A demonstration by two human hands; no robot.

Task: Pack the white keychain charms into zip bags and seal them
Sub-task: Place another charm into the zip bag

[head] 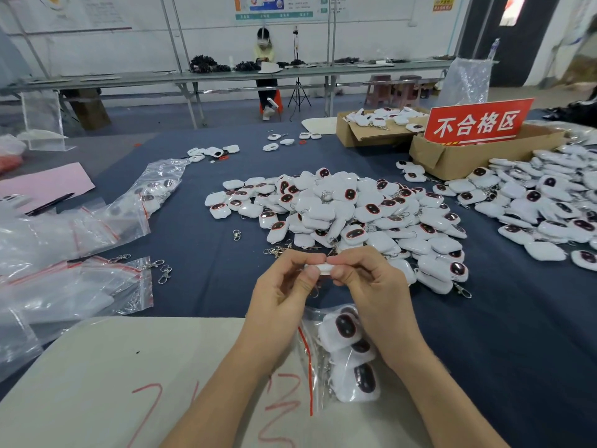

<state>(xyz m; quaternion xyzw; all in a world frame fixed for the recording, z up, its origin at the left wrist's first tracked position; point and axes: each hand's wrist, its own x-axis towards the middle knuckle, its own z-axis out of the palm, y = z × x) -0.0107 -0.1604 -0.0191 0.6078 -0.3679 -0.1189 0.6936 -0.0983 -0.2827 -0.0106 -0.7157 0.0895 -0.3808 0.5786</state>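
Left hand [284, 286] and right hand [371, 279] both pinch one small white plastic keychain charm [319, 269] edge-on between thumbs and forefingers, long axis left-right, above the dark blue cloth. The clear plastic zip bag with a red seal strip [313, 350] lies below, toward the body, between the forearms, part-filled. The strip runs near-to-far on its left edge, so the mouth probably faces the left hand.

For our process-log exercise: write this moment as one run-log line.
left hand, right hand: pinch white charm | zip bag: lying flat, holds charms | step: charm unbagged
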